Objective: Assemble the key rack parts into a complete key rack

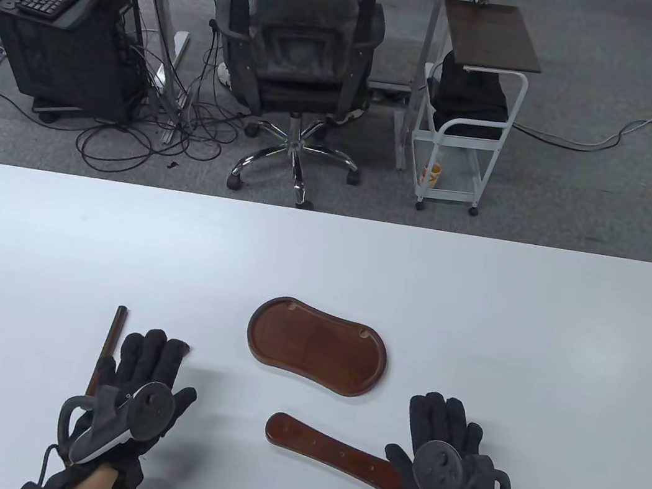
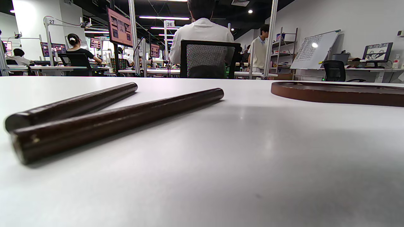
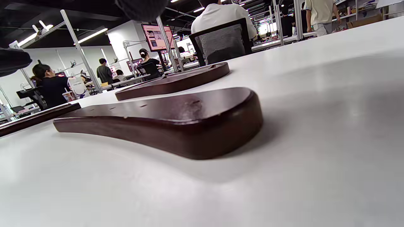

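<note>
A dark brown kidney-shaped wooden base lies flat in the middle of the table. A flat wooden bar with small holes lies nearer me, to its right. Two dark rods lie side by side at the left; the left wrist view shows both, the far rod and the near rod. My left hand is spread flat over the rods and holds nothing. My right hand is spread over the bar's right end; the bar lies free on the table.
The white table ends at a far edge with rounded corners. Beyond it stand an office chair, a small white cart and a computer stand. The base also shows in both wrist views.
</note>
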The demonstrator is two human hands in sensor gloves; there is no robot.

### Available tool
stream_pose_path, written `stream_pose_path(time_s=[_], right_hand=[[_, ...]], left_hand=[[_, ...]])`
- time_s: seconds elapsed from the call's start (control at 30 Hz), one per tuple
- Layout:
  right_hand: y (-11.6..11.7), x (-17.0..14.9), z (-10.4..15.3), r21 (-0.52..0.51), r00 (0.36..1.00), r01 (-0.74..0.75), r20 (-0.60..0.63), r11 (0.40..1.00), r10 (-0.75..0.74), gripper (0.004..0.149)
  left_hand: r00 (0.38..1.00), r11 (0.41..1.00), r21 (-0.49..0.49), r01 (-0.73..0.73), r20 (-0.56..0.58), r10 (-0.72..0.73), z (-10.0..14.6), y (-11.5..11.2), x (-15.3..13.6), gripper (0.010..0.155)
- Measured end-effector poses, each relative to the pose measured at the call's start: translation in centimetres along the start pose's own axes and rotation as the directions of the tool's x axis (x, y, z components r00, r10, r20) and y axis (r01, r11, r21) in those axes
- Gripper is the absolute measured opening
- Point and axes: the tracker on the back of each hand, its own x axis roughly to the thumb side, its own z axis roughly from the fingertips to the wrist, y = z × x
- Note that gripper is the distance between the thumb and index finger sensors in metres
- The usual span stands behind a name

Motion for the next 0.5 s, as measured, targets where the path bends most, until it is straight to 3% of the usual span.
stream_pose_path(time_s=[0.5], right_hand=[[-0.06,0.34,0.06,0.004,0.999,-0.013,0.031,1.000,0.012,0.075]], left_hand=[[1.000,0.999,-0.030,0.011,0.003,-0.011,0.01,-0.10,0.20,0.075]])
